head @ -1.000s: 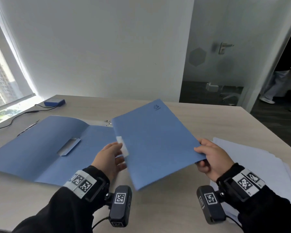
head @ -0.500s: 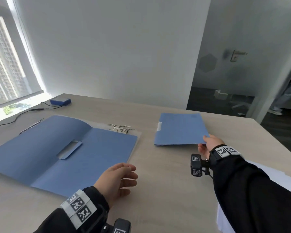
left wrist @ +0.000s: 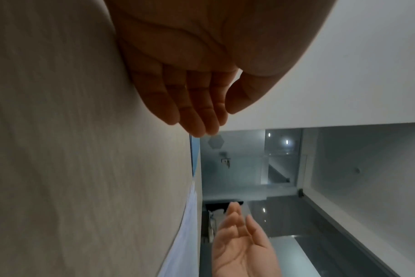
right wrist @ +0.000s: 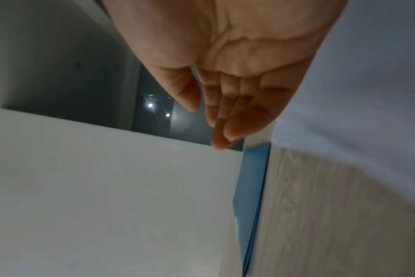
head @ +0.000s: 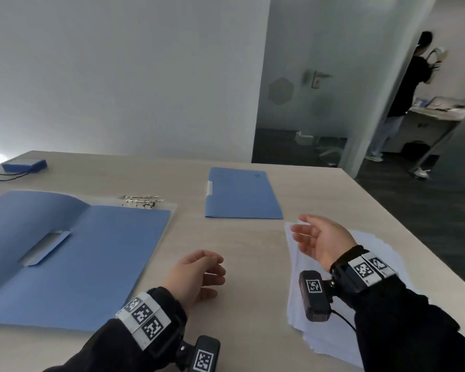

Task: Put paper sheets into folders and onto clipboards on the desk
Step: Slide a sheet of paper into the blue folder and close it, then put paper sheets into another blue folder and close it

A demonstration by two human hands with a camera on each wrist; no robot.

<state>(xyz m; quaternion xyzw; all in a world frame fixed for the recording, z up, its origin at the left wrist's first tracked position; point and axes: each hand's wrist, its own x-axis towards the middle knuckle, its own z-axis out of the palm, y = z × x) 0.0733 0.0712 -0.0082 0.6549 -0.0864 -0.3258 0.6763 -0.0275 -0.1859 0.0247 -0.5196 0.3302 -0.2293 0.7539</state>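
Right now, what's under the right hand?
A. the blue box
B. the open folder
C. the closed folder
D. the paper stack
D: the right hand hovers open over the paper stack at the desk's right side, holding nothing; the closed folder lies farther back, untouched.

Desk (head: 247, 264) pale beige woodgrain under my hands. Open folder (head: 86, 253) at my left mid blue, inner pocket same blue. Closed folder (head: 242, 194) ahead same blue, white tab on left edge, small dark mark near top corner. Paper stack (head: 330, 334) at my right white, faint lilac in shade. My sleeves (head: 414, 331) black; wristbands (head: 142, 318) white with black square-code pattern. Box (head: 24, 165) far left blue. Wall (head: 118, 76) plain white-grey.
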